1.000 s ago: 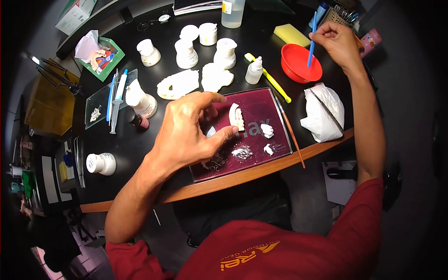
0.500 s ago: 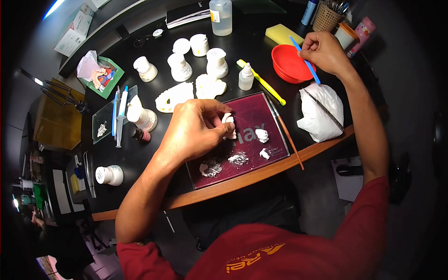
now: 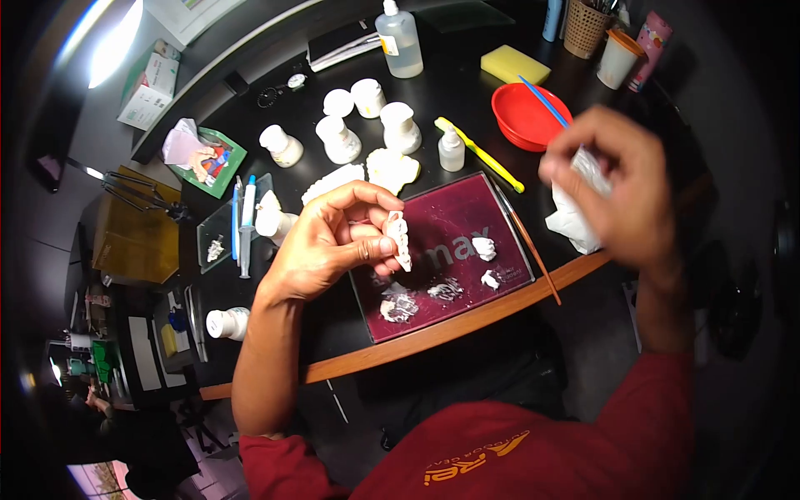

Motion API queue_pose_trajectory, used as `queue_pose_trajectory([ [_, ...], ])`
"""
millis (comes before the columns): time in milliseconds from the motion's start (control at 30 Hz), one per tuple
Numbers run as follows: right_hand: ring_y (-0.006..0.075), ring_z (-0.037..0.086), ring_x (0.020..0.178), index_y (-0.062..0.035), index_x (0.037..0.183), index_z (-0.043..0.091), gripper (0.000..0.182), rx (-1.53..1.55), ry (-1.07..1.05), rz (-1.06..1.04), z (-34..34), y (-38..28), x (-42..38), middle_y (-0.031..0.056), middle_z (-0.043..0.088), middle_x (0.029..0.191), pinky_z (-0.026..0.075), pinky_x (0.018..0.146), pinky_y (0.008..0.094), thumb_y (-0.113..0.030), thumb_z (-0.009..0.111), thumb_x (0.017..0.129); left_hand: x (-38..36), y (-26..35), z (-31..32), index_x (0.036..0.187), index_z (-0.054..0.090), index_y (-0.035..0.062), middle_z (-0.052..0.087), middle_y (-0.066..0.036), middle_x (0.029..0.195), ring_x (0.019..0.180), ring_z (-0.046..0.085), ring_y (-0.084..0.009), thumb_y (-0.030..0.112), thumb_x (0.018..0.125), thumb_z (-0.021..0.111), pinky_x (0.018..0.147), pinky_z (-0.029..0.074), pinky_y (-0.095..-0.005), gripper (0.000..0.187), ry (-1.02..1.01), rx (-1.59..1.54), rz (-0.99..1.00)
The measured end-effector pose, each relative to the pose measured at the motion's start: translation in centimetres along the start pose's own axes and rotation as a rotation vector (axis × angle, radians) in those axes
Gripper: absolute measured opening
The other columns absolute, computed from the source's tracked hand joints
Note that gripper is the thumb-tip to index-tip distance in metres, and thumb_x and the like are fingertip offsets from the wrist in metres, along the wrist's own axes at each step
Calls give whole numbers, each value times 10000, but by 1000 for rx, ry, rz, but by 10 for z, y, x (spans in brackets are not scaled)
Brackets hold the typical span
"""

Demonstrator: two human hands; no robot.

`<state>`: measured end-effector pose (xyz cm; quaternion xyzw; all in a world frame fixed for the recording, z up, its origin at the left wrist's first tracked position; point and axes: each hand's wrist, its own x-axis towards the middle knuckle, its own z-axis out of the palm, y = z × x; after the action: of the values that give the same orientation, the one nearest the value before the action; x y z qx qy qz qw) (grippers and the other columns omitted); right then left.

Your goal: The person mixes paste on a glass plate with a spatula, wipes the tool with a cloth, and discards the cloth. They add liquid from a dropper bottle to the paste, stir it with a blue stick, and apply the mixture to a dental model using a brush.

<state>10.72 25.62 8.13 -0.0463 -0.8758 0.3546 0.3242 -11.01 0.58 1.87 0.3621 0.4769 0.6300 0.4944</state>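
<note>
Over the dark red glass slab (image 3: 433,200), my left hand (image 3: 325,242) pinches a small white dental cast (image 3: 398,239) between thumb and fingers. My right hand (image 3: 617,183) is smeared by motion in front of a white tissue wad (image 3: 571,223), its fingers curled; I cannot tell whether it grips anything. A blue plastic stick (image 3: 542,98) leans across the red bowl (image 3: 515,125), its lower end hidden behind my right hand. White paste smears (image 3: 400,307) and small white lumps (image 3: 483,247) lie on the slab.
White jars (image 3: 337,140) stand behind the slab beside a dropper bottle (image 3: 451,150). A yellow-handled toothbrush (image 3: 483,157) and a thin brush (image 3: 533,250) lie to the right. Syringes (image 3: 247,225) rest at left. A yellow sponge (image 3: 514,64) and a clear bottle (image 3: 400,42) are farther back.
My right hand has let go of the blue stick, which stays on the red bowl, and moved down to the tissue wad. My left hand has turned the dental cast. The view has shifted slightly.
</note>
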Motion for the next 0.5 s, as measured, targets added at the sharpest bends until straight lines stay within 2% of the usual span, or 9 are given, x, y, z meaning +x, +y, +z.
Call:
queue_pose_trajectory([
  [67, 161, 663, 779, 0, 876, 722, 106, 19, -161, -49, 13, -19, -22, 73, 700, 804, 489, 663, 287, -6, 809, 817, -1, -4, -5, 1269, 591, -8, 698, -134, 981, 845, 739, -203, -12, 950, 761, 698, 619, -298, 362, -67, -72, 106],
  [133, 233, 685, 754, 6, 923, 752, 197, 98, -209, -134, 34, -28, -36, 126, 723, 839, 523, 668, 330, -14, 858, 758, 2, -11, -5, 1288, 567, 12, 692, -133, 986, 862, 742, -223, 21, 953, 772, 696, 624, -305, 393, -109, -145, 177],
  [200, 282, 698, 758, 9, 932, 750, 209, 173, -152, -140, 56, -36, -46, 131, 731, 862, 547, 681, 390, -55, 867, 771, 4, -17, -4, 1298, 558, 21, 692, -130, 982, 860, 740, -224, 35, 958, 772, 695, 621, -303, 402, -155, -197, 215],
  [267, 271, 687, 740, 6, 1003, 769, 280, 173, -53, -189, 76, -38, -50, 126, 728, 883, 543, 651, 366, -68, 885, 759, 6, -19, -2, 1297, 548, 30, 698, -127, 981, 867, 738, -214, 43, 968, 764, 700, 617, -302, 394, -185, -235, 211],
  [333, 247, 653, 702, -2, 1017, 761, 291, 98, 59, -244, 87, -41, -49, 103, 713, 877, 528, 620, 345, -56, 884, 759, 6, -22, 0, 1294, 537, 28, 704, -128, 1008, 874, 739, -202, 41, 966, 765, 711, 619, -303, 400, -222, -271, 201],
  [500, 213, 610, 672, -16, 1017, 753, 293, 32, 186, -337, 101, -41, -49, 63, 684, 863, 505, 584, 332, -35, 882, 754, 3, -28, 5, 1294, 532, 27, 703, -116, 1077, 938, 735, -177, 39, 959, 774, 792, 616, -304, 414, -156, -265, 230],
])
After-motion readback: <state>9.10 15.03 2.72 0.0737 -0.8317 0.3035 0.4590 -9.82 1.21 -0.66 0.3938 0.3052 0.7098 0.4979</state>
